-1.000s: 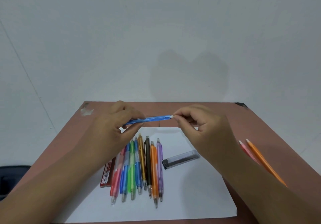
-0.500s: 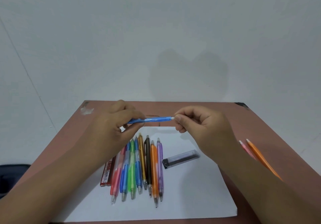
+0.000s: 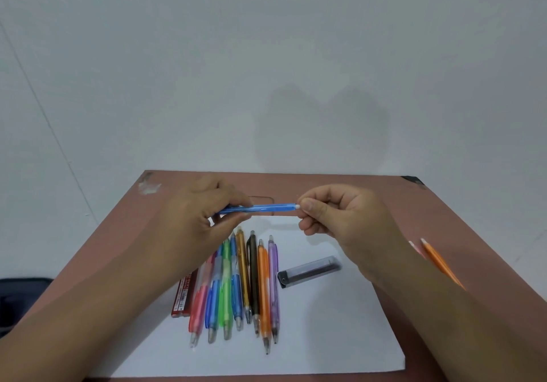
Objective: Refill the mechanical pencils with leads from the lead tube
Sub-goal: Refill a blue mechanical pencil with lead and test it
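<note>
Blue pencil (image 3: 257, 208) gripped by left hand (image 3: 201, 221); right hand (image 3: 340, 218), at three o'clock, pinches its white cap: pull straight, probably gently.

One head-worn view looks forward and down toward 12 o'clock, close above the brown table (image 3: 384, 204), white wall (image 3: 266, 55) filling the upper half.

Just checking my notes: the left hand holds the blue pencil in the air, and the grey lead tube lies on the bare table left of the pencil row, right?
Not quite. The head view shows the lead tube on the white paper, right of the pencil row. The left hand does hold the blue pencil in the air.
</note>
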A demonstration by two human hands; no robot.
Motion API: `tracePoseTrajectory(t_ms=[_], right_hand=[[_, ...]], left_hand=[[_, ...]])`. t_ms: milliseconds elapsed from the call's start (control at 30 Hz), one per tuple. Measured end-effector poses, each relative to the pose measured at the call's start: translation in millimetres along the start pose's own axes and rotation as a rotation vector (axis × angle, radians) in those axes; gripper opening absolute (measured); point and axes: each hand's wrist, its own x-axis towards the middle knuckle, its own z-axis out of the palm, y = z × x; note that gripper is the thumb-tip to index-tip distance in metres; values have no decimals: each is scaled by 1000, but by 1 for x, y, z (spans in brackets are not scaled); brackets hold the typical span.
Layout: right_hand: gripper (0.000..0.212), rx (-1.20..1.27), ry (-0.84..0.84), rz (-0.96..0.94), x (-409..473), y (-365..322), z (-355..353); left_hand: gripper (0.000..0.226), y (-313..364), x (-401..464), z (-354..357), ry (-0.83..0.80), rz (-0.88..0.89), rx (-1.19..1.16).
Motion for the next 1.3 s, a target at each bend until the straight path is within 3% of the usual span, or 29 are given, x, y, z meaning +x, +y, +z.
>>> tracePoseTrajectory(t_ms=[233, 333, 400, 467, 600, 800, 867, 967, 1067, 1300], right_hand=[[10, 16, -19, 78, 2, 3, -1], [10, -36, 65, 27, 5, 1, -6], [12, -284, 229, -54, 11, 1, -17], [16, -611, 279, -116, 14, 3, -25], [24, -899, 72, -83, 19, 18, -26], [12, -1009, -31, -2, 25, 21, -15], [17, -874, 55, 6, 21, 19, -11], [20, -347, 257, 1, 10, 5, -5], [17, 47, 268, -52, -1, -9, 2], [15, 210, 213, -50, -9, -15, 13]], left_hand=[[19, -2, 0, 2, -53, -45, -8], [18, -2, 1, 3, -35, -67, -37], [15, -2, 2, 3, -30, -73, -42], [20, -5, 1, 4, -44, -73, -40], [27, -11, -1, 7, -48, -88, -54], [18, -12, -1, 8, -41, -119, -51], [23, -11, -1, 8, -46, -130, -54], [23, -7, -1, 7, -49, -131, -58], [25, -3, -1, 6, -22, -121, -49], [20, 5, -2, 5, 27, -85, -54]])
